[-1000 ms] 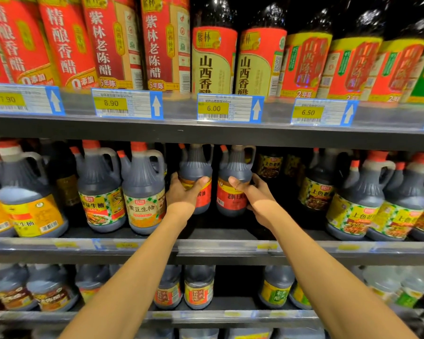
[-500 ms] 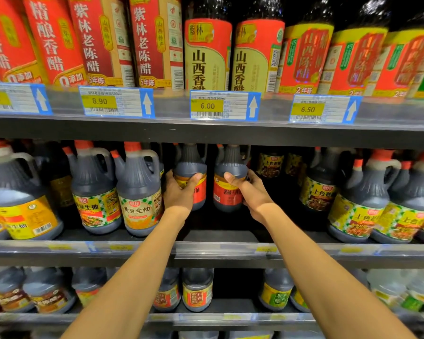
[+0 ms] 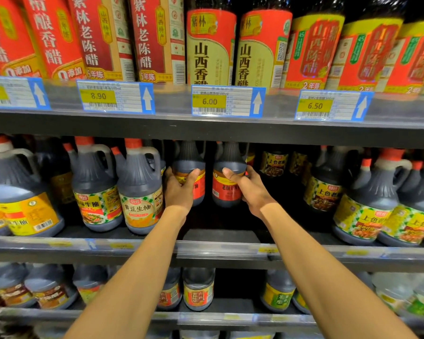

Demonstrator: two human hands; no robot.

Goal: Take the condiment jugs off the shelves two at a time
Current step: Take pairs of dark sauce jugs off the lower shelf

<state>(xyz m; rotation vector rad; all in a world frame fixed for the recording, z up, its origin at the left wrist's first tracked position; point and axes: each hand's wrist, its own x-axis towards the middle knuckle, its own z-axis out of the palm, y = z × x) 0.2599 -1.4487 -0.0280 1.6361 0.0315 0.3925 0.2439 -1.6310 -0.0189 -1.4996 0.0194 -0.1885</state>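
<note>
Supermarket shelving is filling my view, with tall red-labelled vinegar bottles (image 3: 209, 47) standing on the top tier above yellow price tags (image 3: 228, 101), and rows of dark handled jugs crowding the middle shelf (image 3: 220, 249).

I am reaching into a gap in that middle row with both arms. My left hand (image 3: 180, 189) is wrapping around the left jug (image 3: 189, 165), thumb lying across its front at the top of the red label and fingers curling behind. My right hand (image 3: 249, 187) is gripping the right jug (image 3: 228, 174) the same way, thumb across the front and fingers round the far side. Both jugs are sitting set back on the shelf, just beside each other, their tops hidden under the shelf above.

I am judging these to be heavy, since they look full of dark liquid, and the smooth plastic and glossy labels are probably slippery. Grabbing the belly is working for sliding them forward, but the moulded neck handle seems the surer hold for carrying.
</note>
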